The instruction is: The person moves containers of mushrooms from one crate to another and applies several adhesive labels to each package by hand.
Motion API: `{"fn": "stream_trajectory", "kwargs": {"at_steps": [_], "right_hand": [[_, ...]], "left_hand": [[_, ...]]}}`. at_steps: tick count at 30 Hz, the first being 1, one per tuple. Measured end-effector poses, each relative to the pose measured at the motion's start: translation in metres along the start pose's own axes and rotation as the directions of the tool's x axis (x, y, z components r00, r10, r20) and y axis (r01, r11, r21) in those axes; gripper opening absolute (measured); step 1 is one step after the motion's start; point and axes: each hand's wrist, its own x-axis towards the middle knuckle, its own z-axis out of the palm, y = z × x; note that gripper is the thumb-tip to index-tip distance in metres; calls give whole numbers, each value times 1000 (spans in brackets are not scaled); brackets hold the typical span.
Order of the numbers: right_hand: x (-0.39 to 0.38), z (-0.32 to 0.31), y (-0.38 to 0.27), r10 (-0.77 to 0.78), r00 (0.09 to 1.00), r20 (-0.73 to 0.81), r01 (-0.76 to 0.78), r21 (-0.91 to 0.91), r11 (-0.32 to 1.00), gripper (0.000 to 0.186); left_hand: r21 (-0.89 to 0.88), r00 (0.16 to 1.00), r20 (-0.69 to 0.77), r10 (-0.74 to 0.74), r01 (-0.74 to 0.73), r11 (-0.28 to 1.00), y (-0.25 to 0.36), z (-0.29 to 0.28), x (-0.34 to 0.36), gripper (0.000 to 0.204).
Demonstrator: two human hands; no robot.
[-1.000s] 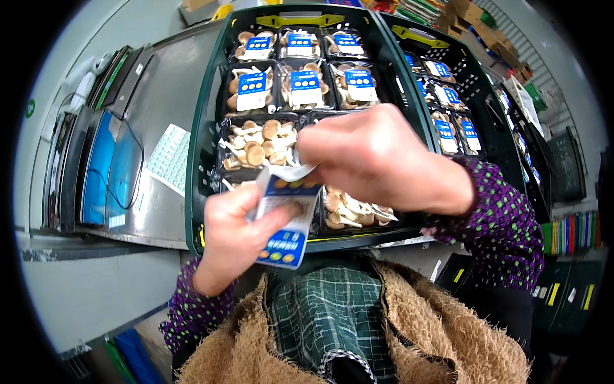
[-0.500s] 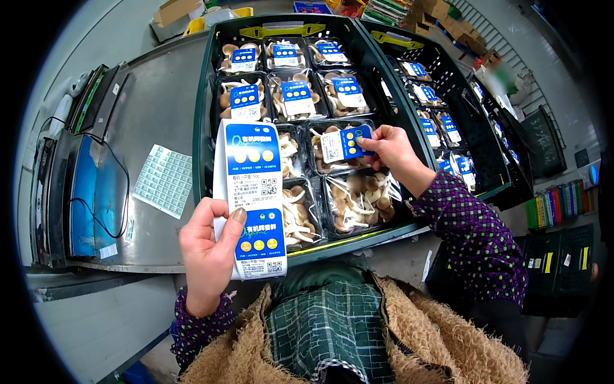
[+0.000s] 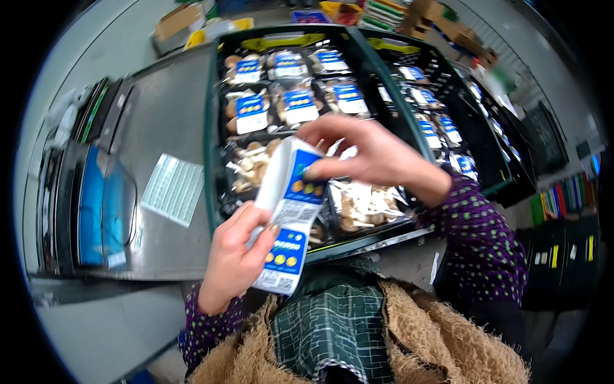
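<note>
My left hand (image 3: 233, 253) is closed on a strip of blue-and-white labels (image 3: 288, 256), thumb in front and fingers behind it. The strip tilts over the near part of a dark green crate (image 3: 212, 141). At its upper end, my right hand (image 3: 377, 153) pinches the top label, its thumb on the blue printed face; motion blurs the fingers. Packs of mushrooms fill the crate in rows. Those at the far side, such as one labelled pack (image 3: 299, 107), carry blue-and-white labels. A near pack (image 3: 368, 206) shows bare mushrooms under film. The pack beneath my right hand is mostly hidden.
A second crate (image 3: 495, 150) with labelled packs stands against the right side. On the metal table (image 3: 169, 102) to the left lie a sheet of small pale stickers (image 3: 174, 190) and dark and blue equipment (image 3: 96, 205). More dark crates (image 3: 559, 269) stand at lower right.
My right hand has left the label on a pack and come left to the strip's top end. My left hand has shifted slightly right and lower, and the strip now leans right.
</note>
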Motion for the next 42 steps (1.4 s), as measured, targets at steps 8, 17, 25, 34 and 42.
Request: {"fn": "stream_trajectory", "kwargs": {"at_steps": [8, 17, 25, 34, 42], "right_hand": [[-14, 56, -21, -296, 955, 5, 296, -51, 954, 25], [-54, -41, -21, -224, 945, -236, 209, -87, 974, 10], [-89, -51, 35, 844, 524, -113, -794, 293, 532, 21], [-95, -39, 48, 926, 376, 37, -913, 184, 364, 22], [-92, -26, 61, 891, 453, 27, -840, -323, 436, 26]], "left_hand": [[87, 984, -39, 172, -168, 982, 8, 1, -4, 11], [177, 997, -5, 80, -78, 981, 5, 7, -12, 19], [-476, 915, -217, -341, 206, 855, 5, 10, -26, 12], [-460, 914, -239, -329, 191, 867, 10, 14, -24, 17], [-276, 936, -284, -206, 126, 953, 5, 17, -25, 15]]}}
